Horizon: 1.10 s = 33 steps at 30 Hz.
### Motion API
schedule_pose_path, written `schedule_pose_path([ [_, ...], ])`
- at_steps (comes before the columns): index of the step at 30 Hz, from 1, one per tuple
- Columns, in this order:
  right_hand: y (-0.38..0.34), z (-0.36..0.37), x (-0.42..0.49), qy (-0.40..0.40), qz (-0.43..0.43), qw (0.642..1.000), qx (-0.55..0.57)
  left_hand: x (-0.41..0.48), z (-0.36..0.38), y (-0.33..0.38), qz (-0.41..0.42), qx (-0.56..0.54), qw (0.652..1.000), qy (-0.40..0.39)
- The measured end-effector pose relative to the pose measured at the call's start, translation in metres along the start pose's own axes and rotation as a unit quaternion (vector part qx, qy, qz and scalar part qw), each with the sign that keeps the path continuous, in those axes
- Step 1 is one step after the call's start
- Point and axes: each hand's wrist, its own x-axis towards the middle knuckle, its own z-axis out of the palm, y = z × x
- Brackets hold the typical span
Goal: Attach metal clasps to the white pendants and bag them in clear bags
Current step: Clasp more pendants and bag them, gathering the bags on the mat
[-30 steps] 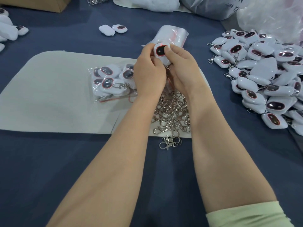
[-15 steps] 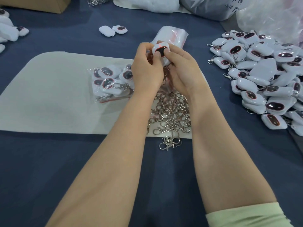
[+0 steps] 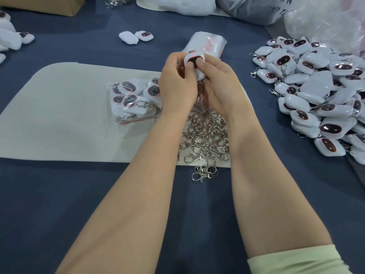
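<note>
My left hand [image 3: 176,84] and my right hand [image 3: 219,86] both pinch one white pendant [image 3: 193,58] with a dark oval face, held above the mat. A metal clasp [image 3: 199,96] hangs below it between my palms. Loose metal clasps [image 3: 205,135] lie heaped on the grey mat [image 3: 69,115] under my wrists. A clear bag [image 3: 134,97] filled with pendants lies on the mat, left of my left hand. A stack of clear bags [image 3: 207,43] lies just behind my hands.
A large heap of white pendants [image 3: 316,91] covers the right side of the blue table [image 3: 98,204]. Two pendants [image 3: 136,36] lie at the back centre, more pendants [image 3: 11,36] at the far left. A cardboard box [image 3: 45,5] and plastic sacks [image 3: 325,20] stand along the back.
Both hands have lifted the pendant slightly up and away from me and turned it; the clasp now dangles beneath it.
</note>
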Motion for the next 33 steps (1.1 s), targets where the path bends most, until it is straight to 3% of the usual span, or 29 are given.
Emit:
schedule_pose_path([
  [4,-0.001,0.0,0.0,-0.001,0.007,1.0,0.029,0.001,0.0,-0.001,0.003,0.002,1.0,-0.005],
  [16,0.0,0.001,0.001,0.031,-0.013,0.999,-0.022,-0.003,0.003,0.003,0.021,0.033,0.999,0.008],
  [23,-0.004,0.002,0.0,0.009,0.003,1.0,-0.028,-0.001,0.001,0.006,0.003,0.048,0.999,-0.006],
  [28,-0.013,0.012,0.005,0.075,-0.01,0.992,-0.097,0.006,-0.003,0.017,-0.024,0.024,0.999,0.001],
  [33,-0.012,0.047,0.024,0.158,0.016,0.965,-0.208,0.018,-0.017,0.025,-0.108,-0.045,0.992,0.045],
])
